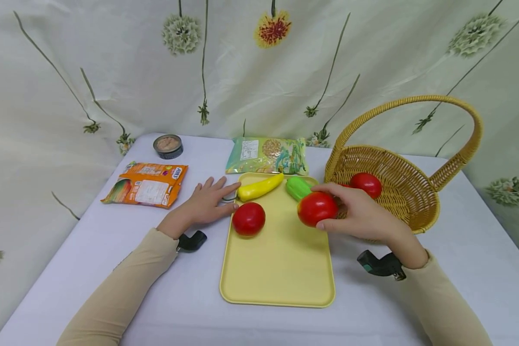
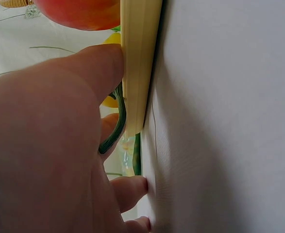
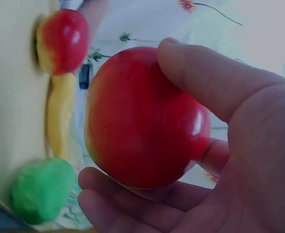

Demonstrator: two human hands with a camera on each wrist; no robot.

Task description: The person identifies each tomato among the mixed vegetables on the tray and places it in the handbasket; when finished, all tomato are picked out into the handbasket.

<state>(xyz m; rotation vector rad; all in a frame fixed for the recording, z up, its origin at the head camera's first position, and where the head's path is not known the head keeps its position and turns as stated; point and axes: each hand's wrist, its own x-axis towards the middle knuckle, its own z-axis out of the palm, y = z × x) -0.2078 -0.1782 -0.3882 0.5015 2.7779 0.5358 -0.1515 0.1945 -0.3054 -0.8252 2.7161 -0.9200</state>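
Right wrist: widely parted fingers (image 3: 127, 198) grip what seems an apple (image 3: 144, 119).

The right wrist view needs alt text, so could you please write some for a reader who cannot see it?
A right hand grips a glossy red fruit. Beyond it, a second red fruit, a yellow pepper and a green vegetable lie on a yellow tray.

Head view: high, facing forward-down over tray (image 1: 277, 269); wrist views: close, sideways, sharing tray.
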